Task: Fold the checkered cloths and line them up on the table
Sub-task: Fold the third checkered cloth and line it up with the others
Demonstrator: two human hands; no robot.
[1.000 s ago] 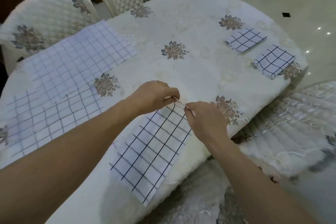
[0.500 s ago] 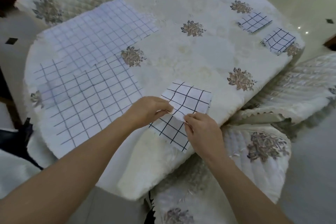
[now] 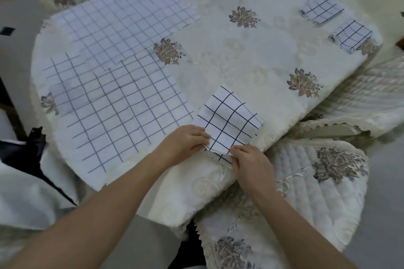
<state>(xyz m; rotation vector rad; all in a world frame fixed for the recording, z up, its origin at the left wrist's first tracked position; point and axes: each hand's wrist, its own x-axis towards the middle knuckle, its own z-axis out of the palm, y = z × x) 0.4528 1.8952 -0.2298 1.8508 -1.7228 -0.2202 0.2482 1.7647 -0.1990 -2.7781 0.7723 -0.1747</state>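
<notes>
Both bare arms reach up from the bottom of the frame to the near edge of the counter (image 3: 251, 57), which has a cream cover with flowers. The left hand (image 3: 185, 142) lies knuckles up. Its fingers (image 3: 202, 137) are curled and pinch the near left edge of the half-folded checkered cloth (image 3: 229, 120). The right hand (image 3: 249, 164) is just beside it, a bit lower, and its fingers (image 3: 237, 149) pinch the near right corner of the same cloth. This cloth lies low in the middle of the frame, with its top layer puffed up and its near end just over the counter's edge. The fingertips under it are hidden. At the upper right lie the far folded cloth (image 3: 321, 11) and the near folded cloth (image 3: 352, 35), side by side. At the left, the upper flat cloth (image 3: 122, 19) overlaps the lower flat cloth (image 3: 113, 111). A padded chair (image 3: 317, 192) sits at the lower right. A dark thing (image 3: 37, 144) at the left edge is hard to make out.
</notes>
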